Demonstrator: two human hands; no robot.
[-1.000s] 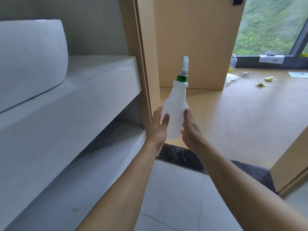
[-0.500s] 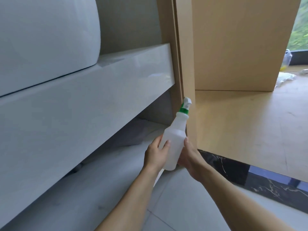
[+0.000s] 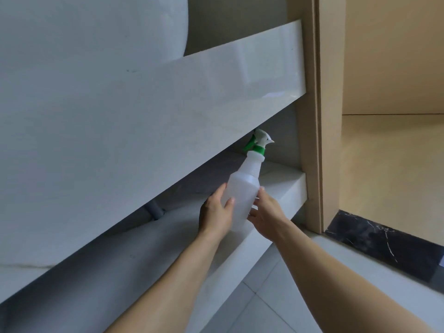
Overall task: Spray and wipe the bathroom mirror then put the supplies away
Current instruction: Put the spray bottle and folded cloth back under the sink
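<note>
A translucent white spray bottle (image 3: 243, 191) with a green collar and white trigger head is held between both hands, tilted slightly right. My left hand (image 3: 216, 212) grips its left side, and my right hand (image 3: 266, 216) cups its lower right side. The bottle sits at the mouth of the low shelf (image 3: 281, 188) under the vanity counter (image 3: 168, 111), its nozzle just below the counter's underside. Whether its base rests on the shelf is hidden by my hands. No mirror or cloth is in view.
A white basin (image 3: 91, 44) sits on the counter at top left. A grey drain pipe (image 3: 155, 210) drops behind the shelf. A wooden door frame (image 3: 317, 116) stands right of the vanity, with a dark marble threshold (image 3: 384, 243) and tiled floor (image 3: 264, 304) below.
Both hands have carried the bottle down and to the left, from chest height by the door frame into the opening under the counter. The view has dropped and turned toward the vanity.
</note>
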